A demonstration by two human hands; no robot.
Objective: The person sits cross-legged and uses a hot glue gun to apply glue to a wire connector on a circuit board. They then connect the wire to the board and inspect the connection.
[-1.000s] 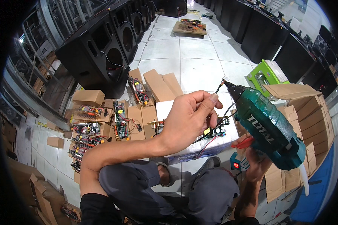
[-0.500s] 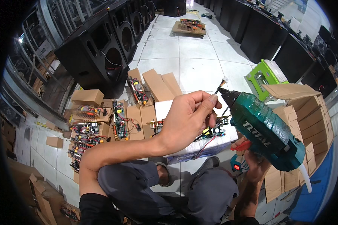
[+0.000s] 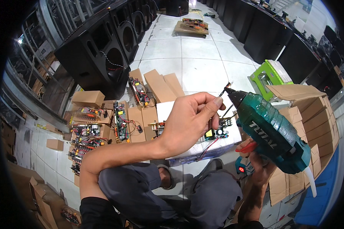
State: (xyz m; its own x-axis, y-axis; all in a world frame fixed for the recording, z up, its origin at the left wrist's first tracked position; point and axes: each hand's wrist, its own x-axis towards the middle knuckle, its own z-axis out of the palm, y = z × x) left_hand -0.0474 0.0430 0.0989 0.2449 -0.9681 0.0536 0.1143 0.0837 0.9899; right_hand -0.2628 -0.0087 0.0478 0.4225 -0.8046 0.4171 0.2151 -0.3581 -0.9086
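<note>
My left hand [image 3: 193,120] is closed in a pinch on a thin dark cable [image 3: 222,92]. A small connector [image 3: 229,84] at the cable's upper end sits right by the nozzle of a teal glue gun [image 3: 271,131]; whether they touch I cannot tell. My right hand [image 3: 259,168] is wrapped round the glue gun's handle, a finger at its red trigger [image 3: 247,147]. A white glue stick [image 3: 311,181] pokes out of the gun's back end. Below my left hand, a circuit board [image 3: 219,133] with wires rests on a white box [image 3: 218,150], partly hidden by the hand.
Several circuit boards [image 3: 122,122] lie on cardboard to the left. Black speaker cabinets [image 3: 91,57] line the left side. On the right stand a green step stool [image 3: 262,76] and an open cardboard box [image 3: 317,118]. A wheeled board [image 3: 191,28] carries more circuit boards farther off.
The glue gun's nozzle has shifted slightly right and up, beside the connector. The connector has turned and shows less of its white side. Both hands keep their grips.
</note>
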